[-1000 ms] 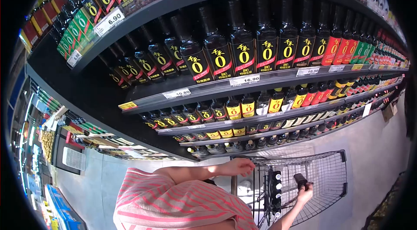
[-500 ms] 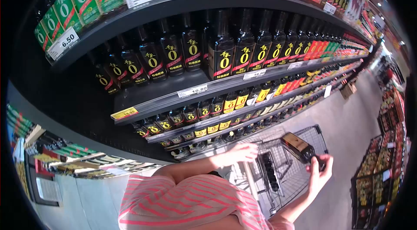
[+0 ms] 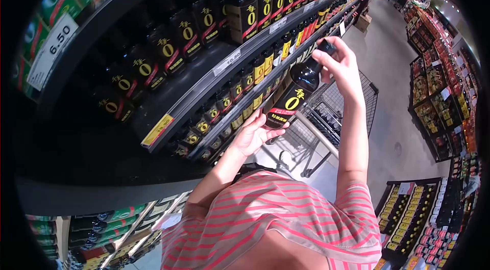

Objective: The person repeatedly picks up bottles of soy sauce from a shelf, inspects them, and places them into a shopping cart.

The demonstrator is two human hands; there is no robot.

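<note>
A dark soy sauce bottle (image 3: 293, 99) is held tilted in front of me, its black label with a yellow 0 and red band facing up. My right hand (image 3: 341, 66) is closed around its neck near the cap. At the base, my left hand (image 3: 249, 135) has its fingers curled against the bottom end. Behind the bottle stands a wire shopping cart (image 3: 352, 104), partly hidden by my right forearm.
Rows of similar bottles (image 3: 186, 33) line the shelf (image 3: 194, 86) on the left, with price tags (image 3: 158, 130) along its edge. Display crates (image 3: 434, 101) of packaged goods border the grey aisle floor (image 3: 388, 132) on the right. A cardboard box (image 3: 363, 22) sits farther along.
The bottle has come up from above the cart to in front of me and its label has turned into view. My left hand has left the cart handle area and now grips the bottle's base.
</note>
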